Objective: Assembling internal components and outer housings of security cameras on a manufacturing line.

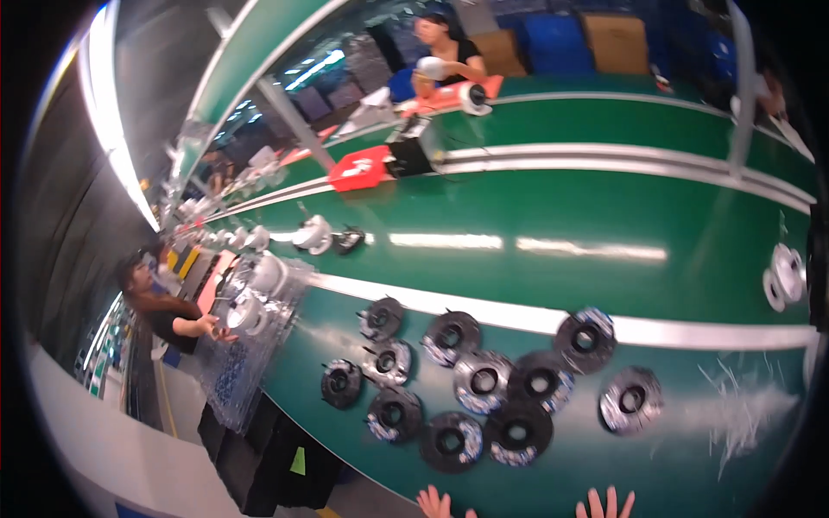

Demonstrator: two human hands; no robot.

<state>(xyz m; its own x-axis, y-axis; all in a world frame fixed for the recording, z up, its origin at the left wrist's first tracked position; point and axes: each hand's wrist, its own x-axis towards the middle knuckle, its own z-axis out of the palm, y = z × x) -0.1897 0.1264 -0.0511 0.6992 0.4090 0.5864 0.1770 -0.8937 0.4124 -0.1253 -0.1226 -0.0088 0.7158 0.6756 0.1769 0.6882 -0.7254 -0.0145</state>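
Only the fingertips show, poking up at the near edge of the desk. Left hand has its fingers spread and pointing away from the body, nothing in its grip. Right hand is the same: fingers straight, fanned out, empty. Wrists and forearms are out of sight.

Your bench top is a glossy green surface, smooth, throwing back strip-light glare. The rails crossing it look like bright brushed metal. The round parts before you appear dark plastic with shiny metallic faces. Beside your co-worker, the stacked trays look like clear, glossy plastic. The white housings read as smooth plastic.
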